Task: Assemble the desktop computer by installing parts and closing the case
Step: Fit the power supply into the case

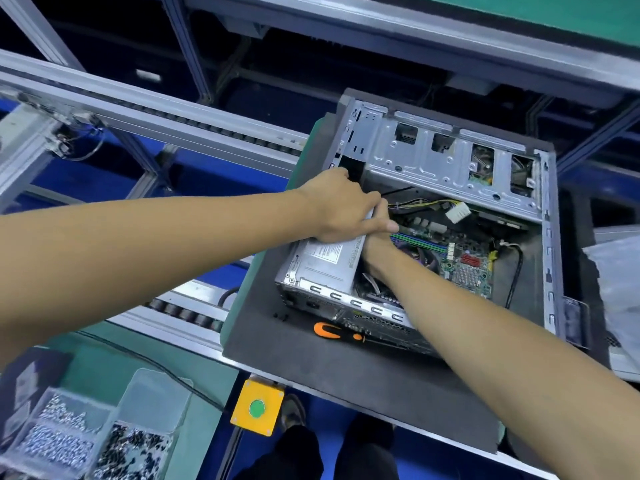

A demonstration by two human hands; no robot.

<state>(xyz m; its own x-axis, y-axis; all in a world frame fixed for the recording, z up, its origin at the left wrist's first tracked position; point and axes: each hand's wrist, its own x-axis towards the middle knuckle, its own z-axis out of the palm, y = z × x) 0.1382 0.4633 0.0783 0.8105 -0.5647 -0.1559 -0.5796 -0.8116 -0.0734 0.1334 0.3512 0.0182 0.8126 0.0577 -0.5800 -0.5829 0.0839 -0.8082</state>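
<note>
An open desktop case (550, 216) lies on its side on a dark foam mat (311, 368). Inside, the green motherboard (467, 265) shows at the middle. A silver power supply (322, 268) with a white label sits tilted in the case's near-left corner. My left hand (339, 206) lies on the supply's far end, fingers curled over its top edge. My right hand (379, 233) reaches down beside the supply's inner side; its fingers are mostly hidden under the left hand. A white cable connector (458, 213) hangs loose above the board.
An orange-and-black screwdriver (337, 332) and two small black screws (280, 317) lie on the mat in front of the case. Clear bins of screws (86, 441) stand at the lower left. A yellow box with a green button (257, 407) sits on the bench edge. Roller conveyor rails (173, 119) run at the left.
</note>
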